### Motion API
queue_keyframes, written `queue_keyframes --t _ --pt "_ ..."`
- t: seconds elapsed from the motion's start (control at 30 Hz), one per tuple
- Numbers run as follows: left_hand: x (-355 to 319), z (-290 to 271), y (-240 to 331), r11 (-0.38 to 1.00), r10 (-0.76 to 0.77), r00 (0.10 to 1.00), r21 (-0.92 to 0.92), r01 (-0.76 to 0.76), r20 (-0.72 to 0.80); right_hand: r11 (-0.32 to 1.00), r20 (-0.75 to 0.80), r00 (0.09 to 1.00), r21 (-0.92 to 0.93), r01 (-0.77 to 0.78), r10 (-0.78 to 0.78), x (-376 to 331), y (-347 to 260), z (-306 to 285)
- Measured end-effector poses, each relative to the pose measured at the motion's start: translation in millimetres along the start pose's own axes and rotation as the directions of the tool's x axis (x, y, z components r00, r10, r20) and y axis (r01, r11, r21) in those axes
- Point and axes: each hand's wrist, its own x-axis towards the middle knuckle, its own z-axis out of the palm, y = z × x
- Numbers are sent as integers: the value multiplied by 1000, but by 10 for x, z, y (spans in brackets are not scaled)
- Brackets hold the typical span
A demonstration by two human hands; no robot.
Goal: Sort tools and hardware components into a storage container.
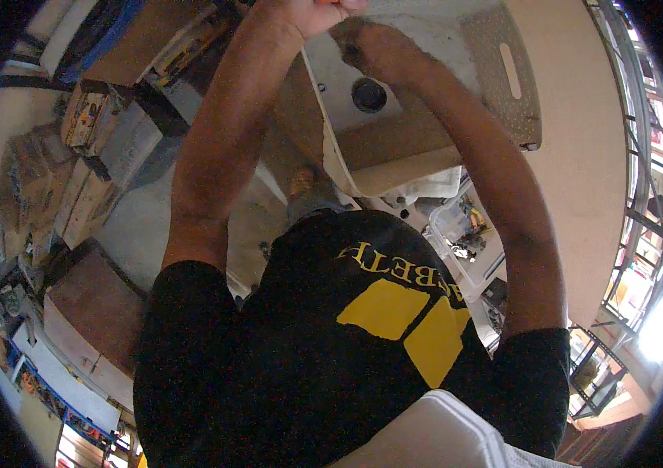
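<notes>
My left hand (312,14) reaches the top edge of the view and is partly cut off there. Its fingers look closed, with a sliver of orange by them that is too small to name. Just below and to the right, my right hand (378,51) is over a pale plastic bin (503,47) with a slotted handle. The right fingers curl inward near a dark patch; what they hold, if anything, cannot be made out. A dark round piece (369,95) lies on the bin's floor under that hand.
Left of me are cardboard boxes (86,125) and a brown panel (93,312). A clear plastic tub (460,226) of small parts stands below the bin. A tan board (581,156) runs along the right, with metal racks (639,156) beyond it.
</notes>
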Motion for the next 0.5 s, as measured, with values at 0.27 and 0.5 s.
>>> queue_keyframes --t 0.27,0.5 --pt "37 14 26 993 37 998 -112 -30 58 989 86 985 44 143 -147 -67 -483 -65" --pt "45 8 38 994 52 995 -104 -43 89 996 179 982 -81 -42 56 -100 -445 112"
